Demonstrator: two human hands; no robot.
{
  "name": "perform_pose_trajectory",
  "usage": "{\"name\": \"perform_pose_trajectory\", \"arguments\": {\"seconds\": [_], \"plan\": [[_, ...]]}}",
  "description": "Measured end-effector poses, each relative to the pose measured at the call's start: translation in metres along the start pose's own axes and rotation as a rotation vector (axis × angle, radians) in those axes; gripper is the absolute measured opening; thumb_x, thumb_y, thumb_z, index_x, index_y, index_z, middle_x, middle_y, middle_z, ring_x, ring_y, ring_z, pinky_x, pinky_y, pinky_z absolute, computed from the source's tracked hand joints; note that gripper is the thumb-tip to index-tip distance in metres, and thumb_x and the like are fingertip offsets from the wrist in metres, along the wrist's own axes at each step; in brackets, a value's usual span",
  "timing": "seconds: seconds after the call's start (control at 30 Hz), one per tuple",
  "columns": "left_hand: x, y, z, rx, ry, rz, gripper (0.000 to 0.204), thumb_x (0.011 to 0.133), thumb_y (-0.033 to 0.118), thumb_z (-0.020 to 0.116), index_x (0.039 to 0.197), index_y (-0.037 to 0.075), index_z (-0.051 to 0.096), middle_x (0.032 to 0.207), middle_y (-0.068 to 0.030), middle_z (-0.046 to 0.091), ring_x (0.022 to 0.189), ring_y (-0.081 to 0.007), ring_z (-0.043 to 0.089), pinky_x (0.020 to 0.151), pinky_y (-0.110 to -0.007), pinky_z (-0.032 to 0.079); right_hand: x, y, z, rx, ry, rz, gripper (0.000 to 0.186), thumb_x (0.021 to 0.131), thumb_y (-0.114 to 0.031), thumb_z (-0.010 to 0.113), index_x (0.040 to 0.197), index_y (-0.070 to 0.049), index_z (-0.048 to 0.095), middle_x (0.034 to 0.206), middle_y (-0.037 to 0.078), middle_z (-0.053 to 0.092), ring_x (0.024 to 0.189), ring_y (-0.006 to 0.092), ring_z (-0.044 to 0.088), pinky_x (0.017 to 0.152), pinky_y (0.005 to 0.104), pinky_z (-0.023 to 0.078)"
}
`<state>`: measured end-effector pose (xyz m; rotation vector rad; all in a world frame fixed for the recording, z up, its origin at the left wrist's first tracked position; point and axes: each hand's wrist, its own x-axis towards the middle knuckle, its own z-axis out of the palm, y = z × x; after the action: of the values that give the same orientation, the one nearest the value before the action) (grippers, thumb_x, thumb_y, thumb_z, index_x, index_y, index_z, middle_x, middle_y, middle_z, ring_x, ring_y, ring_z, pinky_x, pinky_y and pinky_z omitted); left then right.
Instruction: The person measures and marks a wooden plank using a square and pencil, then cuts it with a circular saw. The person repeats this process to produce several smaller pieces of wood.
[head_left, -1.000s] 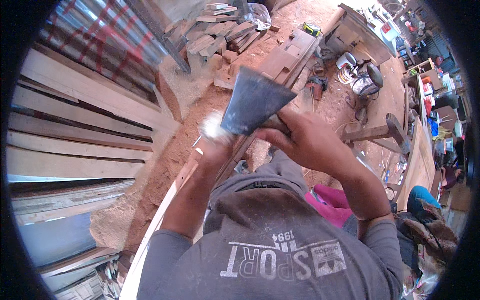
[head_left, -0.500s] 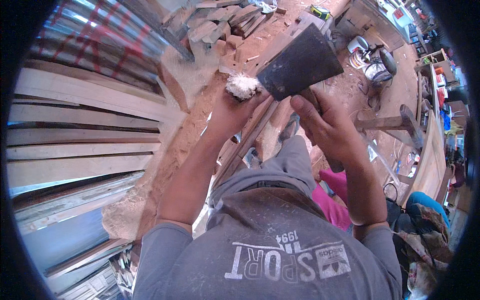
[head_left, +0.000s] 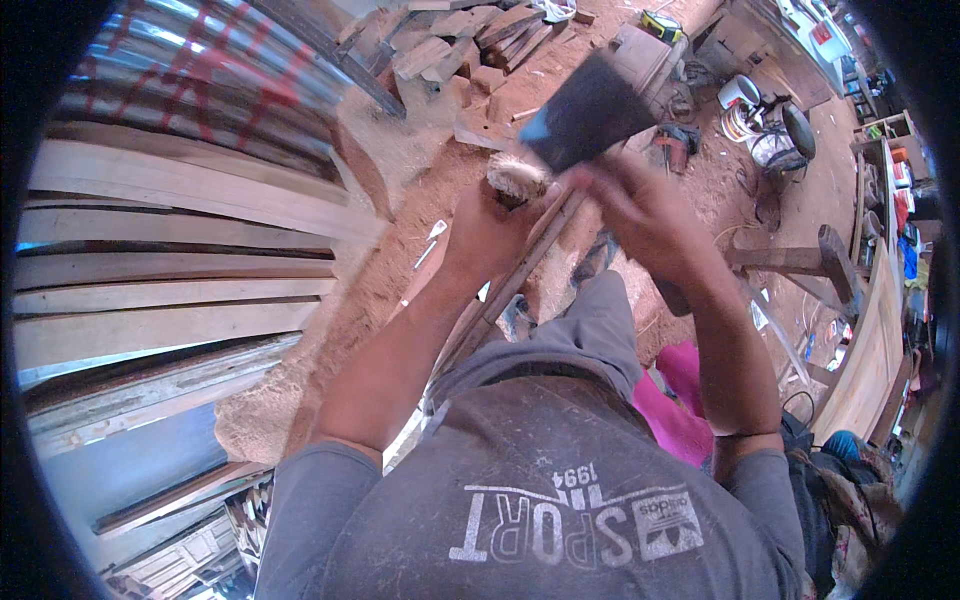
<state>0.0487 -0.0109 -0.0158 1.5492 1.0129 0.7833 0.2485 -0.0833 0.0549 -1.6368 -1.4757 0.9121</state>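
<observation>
My left hand is closed around a short piece with a pale, frayed, bristly end sticking up out of the fist. Its lower part is hidden in the fingers. My right hand, smeared by motion, is wrapped round the handle of a broad-bladed tool. The blade is dark, flat and four-sided, held close beside the frayed end; whether they touch I cannot tell. The handle's butt shows below my right hand. Under both hands runs a long wooden beam.
Stacked planks fill the left side below a corrugated metal sheet. Wood offcuts lie heaped at the far side on reddish ground. Buckets and a hammer-shaped wooden piece are to the right. A yellow-black tape measure sits far off.
The blade has tilted and dropped slightly leftward, and my right hand has moved in nearer my left. The frayed piece has shifted a little right in view. Both grips stay closed.
</observation>
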Motion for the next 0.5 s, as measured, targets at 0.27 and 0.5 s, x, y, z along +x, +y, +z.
{"name": "perform_pose_trajectory", "arguments": {"seconds": [0.27,0.5], "plan": [[0.003,0.025,0.003,-0.032,-0.068,-0.141,0.041,0.094,0.020,0.082,0.128,0.000,0.072,0.117,-0.0133,0.078,0.111,-0.0200,0.073,0.099,-0.037,0.056,0.016,0.010,-0.010,0.036,-0.237,0.310,0.052,0.108,-0.051,0.062,0.117,0.000,0.069,0.081,0.011,0.063,0.073,0.0208,0.062,0.065,0.0399,0.050],[-0.003,0.093,-0.033,0.250,0.281,-0.224,0.053,0.088,0.029,0.087,0.130,0.002,0.069,0.118,-0.0211,0.077,0.109,-0.0305,0.076,0.096,-0.044,0.058,0.016,0.046,-0.049,0.178,-0.310,0.424,0.034,0.113,-0.042,0.058,0.099,-0.011,0.054,0.072,-0.003,0.052,0.057,0.0081,0.051,0.049,0.0274,0.042]]}}
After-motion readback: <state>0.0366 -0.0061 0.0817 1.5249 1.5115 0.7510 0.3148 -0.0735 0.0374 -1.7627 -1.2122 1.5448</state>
